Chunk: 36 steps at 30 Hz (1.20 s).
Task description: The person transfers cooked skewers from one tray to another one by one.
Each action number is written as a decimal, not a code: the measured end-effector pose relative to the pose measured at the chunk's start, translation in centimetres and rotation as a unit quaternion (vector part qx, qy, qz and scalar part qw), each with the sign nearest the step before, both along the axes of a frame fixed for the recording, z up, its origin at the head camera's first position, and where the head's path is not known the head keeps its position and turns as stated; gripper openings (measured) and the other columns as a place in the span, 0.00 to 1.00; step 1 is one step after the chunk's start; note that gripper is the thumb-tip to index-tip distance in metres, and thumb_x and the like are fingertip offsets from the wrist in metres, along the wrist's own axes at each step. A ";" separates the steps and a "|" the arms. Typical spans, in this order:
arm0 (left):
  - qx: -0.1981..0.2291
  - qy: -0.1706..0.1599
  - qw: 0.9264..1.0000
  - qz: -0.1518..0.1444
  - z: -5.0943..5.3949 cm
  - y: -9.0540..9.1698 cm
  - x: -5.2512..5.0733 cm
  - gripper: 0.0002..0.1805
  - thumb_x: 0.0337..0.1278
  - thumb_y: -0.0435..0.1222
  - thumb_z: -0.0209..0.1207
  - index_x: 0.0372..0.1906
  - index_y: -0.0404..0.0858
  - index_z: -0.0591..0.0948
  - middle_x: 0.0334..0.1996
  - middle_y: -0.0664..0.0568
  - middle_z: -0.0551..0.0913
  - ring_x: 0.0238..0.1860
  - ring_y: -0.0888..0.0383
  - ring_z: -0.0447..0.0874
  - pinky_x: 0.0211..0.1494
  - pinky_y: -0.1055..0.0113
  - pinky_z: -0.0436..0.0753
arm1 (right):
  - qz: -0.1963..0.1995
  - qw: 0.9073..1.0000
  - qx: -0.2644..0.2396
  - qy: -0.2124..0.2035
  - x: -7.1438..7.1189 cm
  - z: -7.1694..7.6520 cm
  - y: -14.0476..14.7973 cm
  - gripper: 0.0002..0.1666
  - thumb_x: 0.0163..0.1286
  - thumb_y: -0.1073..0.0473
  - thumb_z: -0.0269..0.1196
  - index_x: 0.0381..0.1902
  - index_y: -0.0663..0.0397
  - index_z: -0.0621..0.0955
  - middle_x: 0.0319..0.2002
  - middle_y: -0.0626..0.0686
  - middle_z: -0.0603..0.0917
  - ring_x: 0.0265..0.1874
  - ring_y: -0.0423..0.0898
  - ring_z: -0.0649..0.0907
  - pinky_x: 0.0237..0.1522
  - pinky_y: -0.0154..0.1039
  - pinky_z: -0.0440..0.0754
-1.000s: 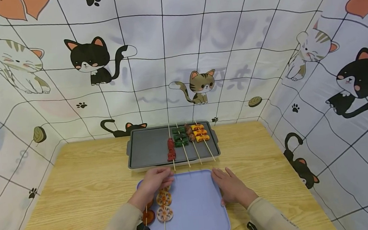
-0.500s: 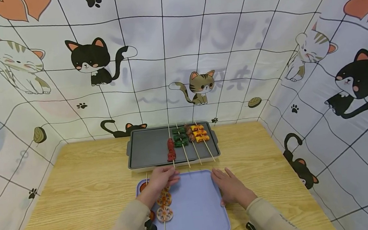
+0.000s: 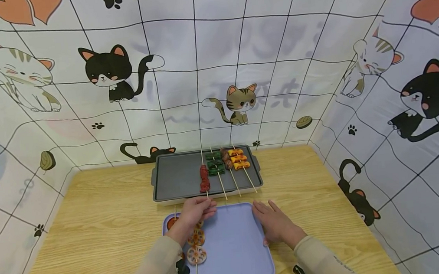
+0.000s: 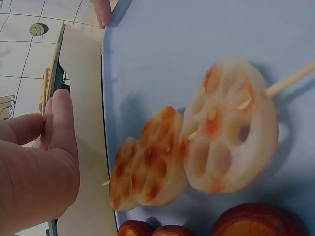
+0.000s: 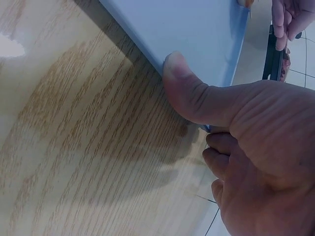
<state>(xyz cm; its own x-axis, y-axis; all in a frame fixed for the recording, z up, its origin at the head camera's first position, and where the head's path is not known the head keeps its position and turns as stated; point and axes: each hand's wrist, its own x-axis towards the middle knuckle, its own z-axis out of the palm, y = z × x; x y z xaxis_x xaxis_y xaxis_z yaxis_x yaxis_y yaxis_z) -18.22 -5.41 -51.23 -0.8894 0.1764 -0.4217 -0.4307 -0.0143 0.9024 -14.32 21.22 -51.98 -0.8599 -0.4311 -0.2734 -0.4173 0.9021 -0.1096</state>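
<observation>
My left hand (image 3: 196,215) pinches the bare lower stick of a red meat skewer (image 3: 204,179) between thumb and forefinger, at the near edge of the grey grill pan (image 3: 177,175). The meat lies on the pan. Beneath that hand, a lotus root skewer (image 4: 221,128) lies on the lilac tray (image 3: 237,248); the forearm partly hides a skewer of reddish-brown round slices (image 3: 171,223) to its left. My right hand (image 3: 276,223) rests against the tray's far right corner, fingers extended in the head view, thumb touching its side edge.
Right of the red meat on the pan lie a green vegetable skewer (image 3: 215,163), a brown meat skewer (image 3: 227,159) and a yellow skewer (image 3: 239,159). Their sticks overhang the near rim. A cat-print curtain (image 3: 273,75) encloses the wooden table (image 3: 106,234).
My left hand has moved right and slightly forward to the red meat skewer's stick. More of the round-slice skewer's upper end shows. My right hand has stayed at the tray.
</observation>
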 end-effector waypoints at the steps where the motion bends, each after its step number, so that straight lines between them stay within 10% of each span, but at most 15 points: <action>1: 0.002 0.000 1.000 0.002 0.0 0.0 0.0 0.20 0.72 0.34 0.50 0.60 0.25 0.74 0.54 0.33 0.82 0.44 0.54 0.89 0.52 0.62 0.86 | 0.001 1.000 0.000 0.000 0.0 0.1 0.0 0.66 0.36 0.52 0.82 0.71 0.64 0.64 0.74 0.60 0.63 0.74 0.55 0.63 0.78 0.55 0.54; 17: 0.051 0.013 0.998 0.035 0.2 -0.6 0.2 0.18 0.70 0.32 0.52 0.60 0.28 0.76 0.52 0.36 0.84 0.45 0.54 0.89 0.51 0.66 0.87 | 0.001 1.000 -0.006 0.000 0.0 -0.1 0.0 0.65 0.36 0.52 0.82 0.71 0.64 0.64 0.74 0.60 0.63 0.74 0.56 0.63 0.78 0.55 0.53; 36: 0.049 0.017 0.998 -0.039 2.8 -2.3 3.1 0.20 0.68 0.36 0.56 0.60 0.30 0.76 0.50 0.44 0.86 0.44 0.60 0.88 0.53 0.66 0.87 | 0.001 1.000 -0.005 -0.003 -0.1 -0.3 0.0 0.66 0.35 0.52 0.82 0.72 0.64 0.63 0.74 0.60 0.62 0.74 0.56 0.62 0.78 0.55 0.52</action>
<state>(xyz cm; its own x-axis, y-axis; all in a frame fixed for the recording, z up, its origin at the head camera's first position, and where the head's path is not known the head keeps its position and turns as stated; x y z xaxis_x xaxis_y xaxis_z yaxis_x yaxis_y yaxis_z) -15.09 -7.73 -48.44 -0.8853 0.2841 -0.3682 -0.4023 -0.0705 0.9128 -14.40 21.27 -52.29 -0.8577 -0.4352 -0.2736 -0.4181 0.9003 -0.1213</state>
